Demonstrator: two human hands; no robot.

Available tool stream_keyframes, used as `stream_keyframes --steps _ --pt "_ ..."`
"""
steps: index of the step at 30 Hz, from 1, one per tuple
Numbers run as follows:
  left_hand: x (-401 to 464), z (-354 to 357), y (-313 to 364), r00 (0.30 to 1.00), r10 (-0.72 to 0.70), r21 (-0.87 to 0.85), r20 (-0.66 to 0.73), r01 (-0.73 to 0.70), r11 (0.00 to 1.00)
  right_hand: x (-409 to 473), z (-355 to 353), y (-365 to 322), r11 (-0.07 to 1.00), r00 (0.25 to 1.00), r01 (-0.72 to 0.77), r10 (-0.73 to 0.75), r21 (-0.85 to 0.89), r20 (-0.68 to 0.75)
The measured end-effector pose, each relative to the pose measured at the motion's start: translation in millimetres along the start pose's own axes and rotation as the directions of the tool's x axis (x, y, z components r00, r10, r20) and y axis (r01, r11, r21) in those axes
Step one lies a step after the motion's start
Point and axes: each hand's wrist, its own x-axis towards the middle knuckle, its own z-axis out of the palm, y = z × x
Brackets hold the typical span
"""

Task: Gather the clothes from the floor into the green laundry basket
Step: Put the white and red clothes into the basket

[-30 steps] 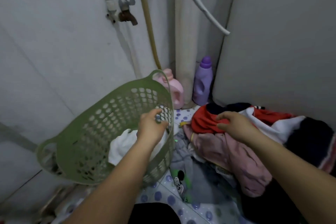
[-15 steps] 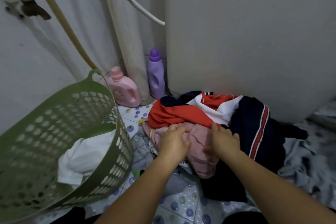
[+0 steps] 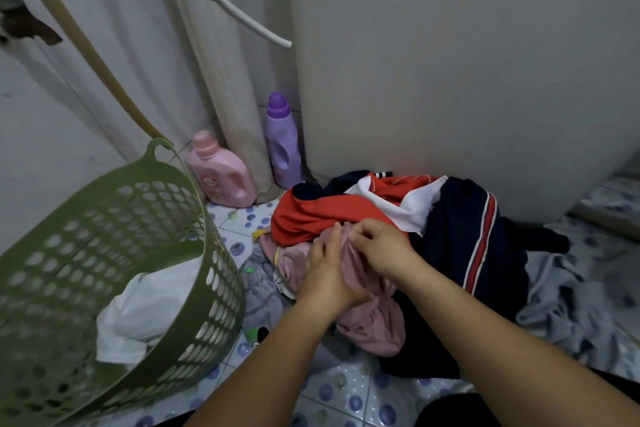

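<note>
The green laundry basket (image 3: 211, 253) leans tilted at the left, with a white cloth (image 3: 145, 308) inside it. To its right a pile of clothes lies on the floor: a pink garment (image 3: 374, 322), a red and white top (image 3: 311, 215), a dark navy striped piece (image 3: 464, 229) and grey clothes (image 3: 263, 291). Both hands are on the pink garment. My left hand (image 3: 327, 274) grips its folds from the left, and my right hand (image 3: 381, 246) pinches the fabric at its upper edge.
A pink detergent bottle (image 3: 221, 173) and a purple bottle (image 3: 282, 142) stand in the corner behind the basket. A large white appliance wall (image 3: 450, 80) rises behind the pile. A grey cloth (image 3: 571, 298) lies on the dotted tile floor (image 3: 349, 392) at right.
My left hand let go of the basket rim and came over to the pink garment. Both hands have closed in on that garment. The view swung right toward the pile.
</note>
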Motion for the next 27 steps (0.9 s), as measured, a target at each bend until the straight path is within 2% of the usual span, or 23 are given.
stream_keyframes --steps 3,5,7,9,10,12,13,17,20,22,25,27 --pt "4.9 -5.3 -3.8 0.981 0.037 -0.076 -0.190 -0.052 0.996 -9.5 -0.1 -11.5 0.976 0.996 0.021 -0.039 0.217 0.078" --pt "8.1 -14.6 -6.3 0.968 0.031 -0.131 -0.248 -0.065 0.989 -14.4 -2.3 -10.1 0.980 0.990 0.034 -0.060 0.198 0.126" --pt "12.0 -20.8 -10.9 0.972 0.027 -0.107 -0.234 -0.054 0.993 -14.4 -7.3 -3.3 0.988 0.995 0.036 -0.049 0.149 0.087" --pt "13.4 -24.4 -15.7 0.977 0.014 -0.066 -0.214 -0.028 0.997 -5.5 -14.1 5.4 1.000 0.999 -0.013 0.013 -0.001 -0.041" --pt "12.1 -25.4 -17.2 0.980 0.006 -0.059 -0.199 -0.018 0.998 0.7 -17.6 9.9 0.982 0.992 -0.069 0.050 -0.175 -0.112" --pt "10.1 -24.3 -20.8 0.983 0.008 -0.061 -0.181 -0.019 0.998 11.4 -22.9 20.4 0.847 0.972 -0.197 0.102 -0.493 -0.213" --pt "9.5 -23.5 -22.5 0.985 0.011 -0.050 -0.171 -0.020 0.999 15.6 -24.9 26.6 0.783 0.963 -0.237 0.113 -0.576 -0.243" --pt "9.7 -20.4 -26.2 0.990 0.005 -0.043 -0.144 -0.012 0.999 32.9 -23.3 52.8 0.694 0.939 -0.343 0.229 -0.633 -0.257" --pt "11.7 -23.1 -25.3 0.994 -0.002 -0.030 -0.106 -0.001 1.000 41.4 -19.4 60.6 0.697 0.935 -0.352 0.232 -0.625 -0.268" --pt "12.4 -26.8 -23.2 0.998 -0.006 -0.037 -0.064 0.004 0.999 44.8 -19.0 55.5 0.781 0.945 -0.309 0.185 -0.543 -0.271" --pt "18.7 -29.9 -19.3 0.999 -0.005 -0.067 -0.045 0.002 0.998 50.0 -23.9 24.5 0.951 0.965 -0.159 0.092 -0.266 -0.245" --pt "21.8 -31.5 -13.3 0.998 0.008 -0.093 -0.057 -0.013 0.996 55.4 -30.2 -2.3 0.989 0.964 -0.001 -0.039 -0.148 -0.265"
